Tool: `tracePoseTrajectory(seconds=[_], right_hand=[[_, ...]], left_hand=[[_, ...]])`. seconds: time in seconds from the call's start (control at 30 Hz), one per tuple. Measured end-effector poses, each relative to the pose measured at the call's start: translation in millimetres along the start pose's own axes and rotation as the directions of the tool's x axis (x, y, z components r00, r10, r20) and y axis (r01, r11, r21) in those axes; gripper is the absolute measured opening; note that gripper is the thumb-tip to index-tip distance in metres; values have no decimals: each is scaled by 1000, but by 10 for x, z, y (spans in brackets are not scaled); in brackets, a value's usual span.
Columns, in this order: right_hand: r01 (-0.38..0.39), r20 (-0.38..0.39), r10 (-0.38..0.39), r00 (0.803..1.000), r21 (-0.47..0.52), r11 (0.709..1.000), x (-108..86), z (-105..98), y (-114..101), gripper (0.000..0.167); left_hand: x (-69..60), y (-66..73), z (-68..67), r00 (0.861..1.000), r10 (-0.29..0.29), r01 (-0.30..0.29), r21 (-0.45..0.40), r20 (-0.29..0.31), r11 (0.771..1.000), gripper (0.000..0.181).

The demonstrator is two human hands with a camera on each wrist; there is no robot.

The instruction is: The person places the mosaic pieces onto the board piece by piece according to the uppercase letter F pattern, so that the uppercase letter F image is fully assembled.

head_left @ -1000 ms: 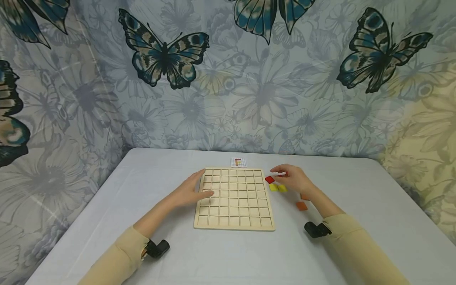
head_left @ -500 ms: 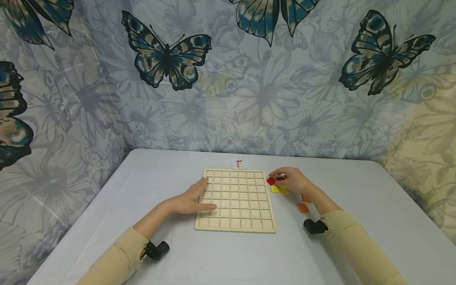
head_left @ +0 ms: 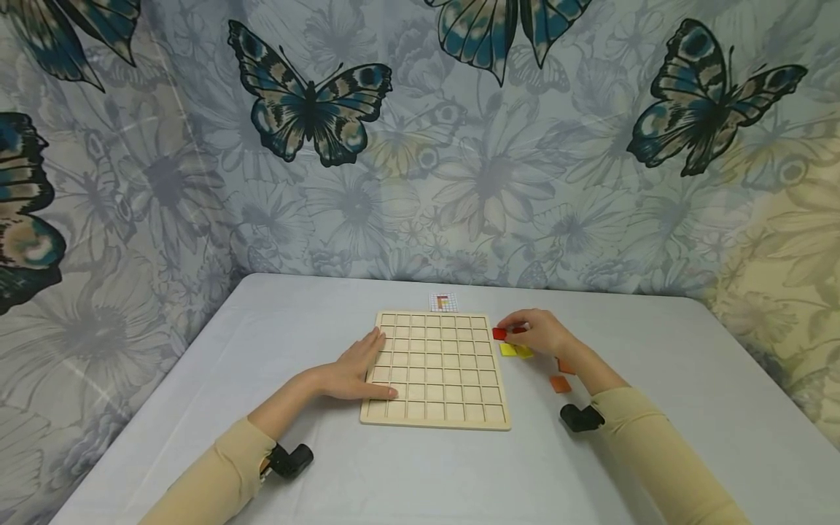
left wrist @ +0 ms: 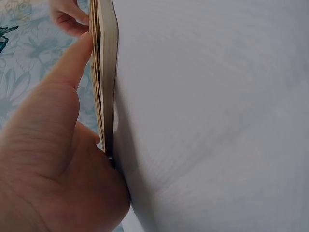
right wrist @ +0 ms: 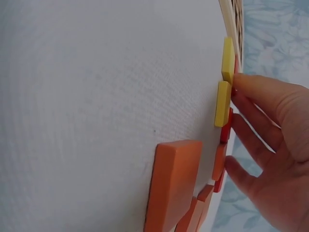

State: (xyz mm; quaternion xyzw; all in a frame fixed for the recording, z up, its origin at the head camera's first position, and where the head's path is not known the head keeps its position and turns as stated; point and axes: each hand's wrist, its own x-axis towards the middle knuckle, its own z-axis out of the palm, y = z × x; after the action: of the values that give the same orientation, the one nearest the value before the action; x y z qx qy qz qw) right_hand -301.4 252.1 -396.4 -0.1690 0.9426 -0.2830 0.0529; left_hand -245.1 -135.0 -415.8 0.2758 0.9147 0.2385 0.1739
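Observation:
A square wooden grid board (head_left: 453, 373) lies on the white table in the head view. My left hand (head_left: 348, 373) rests on its left edge, fingers and thumb fairly straight; in the left wrist view, the thumb (left wrist: 65, 65) reaches along the board's edge (left wrist: 109, 72). Just off the board's upper right, my right hand (head_left: 541, 332) pinches a red square tile (head_left: 499, 333) between thumb and forefinger. Another red tile (head_left: 519, 329) shows under that hand. Two yellow tiles (head_left: 508, 350) lie just below. In the right wrist view, the thumb partly hides the pinched tile.
Orange tiles (head_left: 560, 384) lie near the right wrist; several (right wrist: 176, 181) show in the right wrist view. A small printed grid card (head_left: 443, 302) with a coloured pattern sits behind the board. A butterfly-patterned cloth (head_left: 354, 219) hangs behind the table.
My left hand has slid down the board's left edge, towards me. At my right fingertips, the red tile has turned from a diamond slant to nearly square with the board.

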Motion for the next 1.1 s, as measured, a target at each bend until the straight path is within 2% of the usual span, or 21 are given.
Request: tracePoseTrajectory(seconds=[0.2,0.33,0.53,0.77,0.9,1.1], right_hand=[[-30,-7,30,1000,6,1000,-3,6,8,29],[-19,-14,19,1000,9,1000,-1,15,16,33],[11,-29,-11,1000,-5,1000,-2,22,30,28],[-19,-84,17,996,-23,1000,16,20,13,32],[-32,-103,34,994,21,999,31,27,-30,33],[-31,-100,40,994,92,995,62,79,-116,33]], left_hand=[[-4,-3,9,1000,4,-4,21,5,1000,112],[7,-21,25,1000,13,-13,21,3,1000,113],[41,-75,73,1000,17,-17,23,-2,1000,115],[35,-73,68,1000,20,-20,14,-5,1000,113],[20,-43,47,1000,19,-19,34,6,999,111],[-3,-10,25,1000,16,-16,5,7,1000,108]])
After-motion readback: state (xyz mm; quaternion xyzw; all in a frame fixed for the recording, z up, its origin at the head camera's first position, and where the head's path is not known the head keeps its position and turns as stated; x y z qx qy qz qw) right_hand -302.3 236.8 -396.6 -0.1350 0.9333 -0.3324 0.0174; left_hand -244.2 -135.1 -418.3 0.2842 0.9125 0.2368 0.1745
